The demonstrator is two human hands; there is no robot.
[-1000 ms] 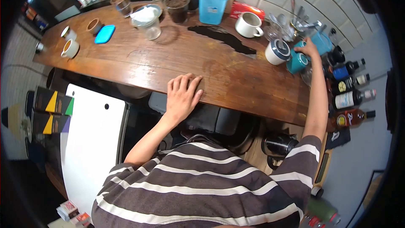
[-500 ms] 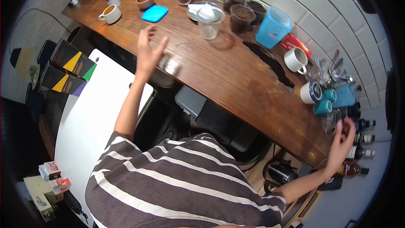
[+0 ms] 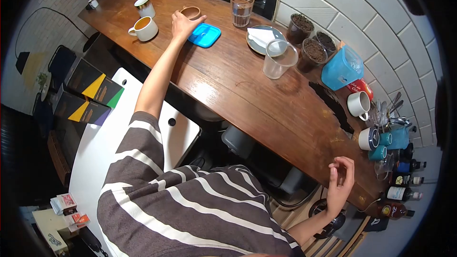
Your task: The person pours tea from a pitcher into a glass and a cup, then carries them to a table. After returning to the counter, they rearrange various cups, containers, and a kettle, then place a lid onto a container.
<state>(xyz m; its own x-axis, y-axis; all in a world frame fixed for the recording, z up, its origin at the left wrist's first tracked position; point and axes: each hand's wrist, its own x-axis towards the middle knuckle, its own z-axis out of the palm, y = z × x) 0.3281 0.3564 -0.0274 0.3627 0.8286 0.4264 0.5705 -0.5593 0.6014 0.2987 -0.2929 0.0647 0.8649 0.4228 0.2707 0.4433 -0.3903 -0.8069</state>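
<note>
My left hand (image 3: 182, 26) is around the small brown bowl (image 3: 192, 12), fingers on its left side and thumb at its right, near the back of the wooden counter. Just in front of the thumb lies a blue square lid (image 3: 204, 35). To the left stand a white mug with an orange-brown inside (image 3: 144, 29) and a white cup with a dark, gold-toned band (image 3: 144, 6). My right hand (image 3: 342, 181) hangs over the counter's front edge at the right, fingers loosely curled and apart from the thumb, holding nothing.
On the wooden counter (image 3: 266, 109) are a clear plastic cup (image 3: 280, 62), a grey plate (image 3: 255, 47) with white paper, a glass with a spoon (image 3: 241, 12), several cups of dark grounds (image 3: 312, 54) and a blue container (image 3: 342, 69). Mugs and bottles (image 3: 402, 193) crowd the right end.
My left hand has reached away to the back and closed around the brown bowl. My right hand has come back from the bottles and glassware towards the counter's front edge. The view has shifted.
</note>
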